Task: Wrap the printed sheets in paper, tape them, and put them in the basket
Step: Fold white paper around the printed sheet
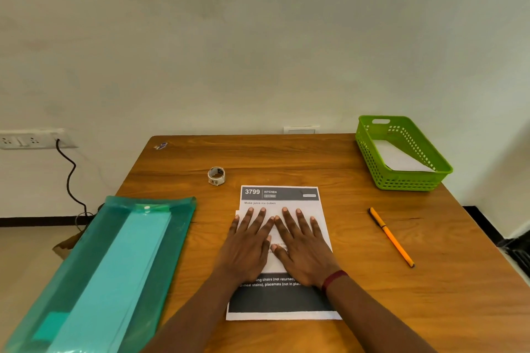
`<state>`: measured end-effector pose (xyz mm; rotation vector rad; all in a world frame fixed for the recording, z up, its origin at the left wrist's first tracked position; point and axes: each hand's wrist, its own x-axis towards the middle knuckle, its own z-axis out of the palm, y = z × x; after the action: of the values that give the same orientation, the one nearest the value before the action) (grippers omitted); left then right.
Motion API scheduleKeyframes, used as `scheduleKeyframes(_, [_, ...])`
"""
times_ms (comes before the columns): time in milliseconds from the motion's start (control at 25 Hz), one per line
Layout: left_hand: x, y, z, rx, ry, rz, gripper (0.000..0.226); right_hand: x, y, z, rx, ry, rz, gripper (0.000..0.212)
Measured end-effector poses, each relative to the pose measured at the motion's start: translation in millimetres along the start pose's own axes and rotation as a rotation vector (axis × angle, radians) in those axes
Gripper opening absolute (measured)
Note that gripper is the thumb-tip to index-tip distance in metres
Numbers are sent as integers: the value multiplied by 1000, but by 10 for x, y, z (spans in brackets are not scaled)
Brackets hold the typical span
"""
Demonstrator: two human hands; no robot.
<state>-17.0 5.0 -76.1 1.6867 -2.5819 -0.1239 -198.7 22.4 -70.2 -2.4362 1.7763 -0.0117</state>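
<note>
At lower centre, on the worktop [286, 157] | left hand [247, 248] and right hand [304, 249] press the printed sheets [286, 201] flat, fingers [287, 222] spread wide, gripping nothing | risk: loose stack could skew once released, a lower sheet peeks out left | basket [407, 182] upper right

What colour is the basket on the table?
Bright green basket, seen in the head view.

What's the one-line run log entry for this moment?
left hand: flat on printed sheets | right hand: same | tape roll: untouched | basket: holds white paper
</note>
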Motion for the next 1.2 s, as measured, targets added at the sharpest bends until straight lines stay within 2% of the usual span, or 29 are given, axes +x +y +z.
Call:
scheduleKeyframes(160, [-16,24,-33,0,-18,-48,63,-1,-1,1,-8,-4,13,78])
scheduleKeyframes(360, [-5,16,-33,-34,-29,-182,71,-2,18,36,55,21,117,91])
scheduleKeyframes(560, [0,7,-42,-50,-25,-178,71,16,231,-31,43,9,192,98])
scheduleKeyframes(760, [22,-12,-55,-69,-27,-183,65,-21,431,-67,42,-2,241,95])
scheduleKeyframes(920, [47,2,-70,-91,-25,-192,64,29,390,-147,-2,-65,246,77])
scheduleKeyframes(1040, [61,-22,-107,-116,-21,-185,64,91,400,-273,-69,-105,230,74])
scheduleKeyframes(1200, [188,-125,-310,-76,-123,-158,69,192,386,-397,-13,-96,241,70])
